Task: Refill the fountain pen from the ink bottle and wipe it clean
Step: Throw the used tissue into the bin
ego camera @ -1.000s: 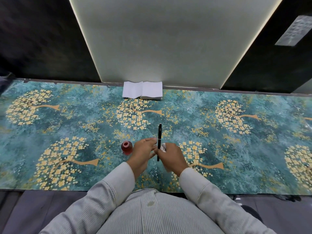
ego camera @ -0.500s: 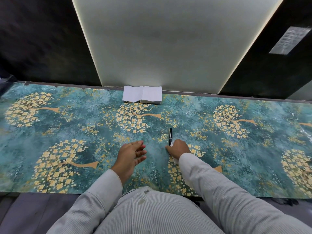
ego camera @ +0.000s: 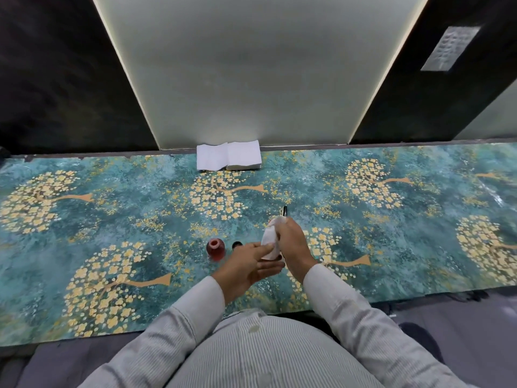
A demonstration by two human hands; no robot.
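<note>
The fountain pen (ego camera: 284, 210) is a slim black stick, and only its far end shows, poking out past the right hand (ego camera: 291, 245) and pointing away toward the wall. The rest of the barrel is swallowed by a crumpled white tissue (ego camera: 270, 242) wrapped around it. The right hand's grip is curled tight around tissue and pen together, knuckles up, wrist angled in from the right, held just over the bench (ego camera: 84, 219) with its teal and gold tree pattern. The left hand (ego camera: 249, 266) comes in from the lower left, palm turned inward, fingers stretched out and relaxed, its fingertips (ego camera: 268, 247) touching the lower end of the tissue; that grip is spread, clasping nothing. Whether the pen's near end meets the left palm, I cannot tell.

Just left of the hands stands the ink bottle (ego camera: 215, 247), small, round, red, its mouth uncovered. Between bottle and left hand lies a little black cap (ego camera: 237, 244), partly hidden. Far back by the wall rests a stack of white napkins (ego camera: 229, 159).
</note>
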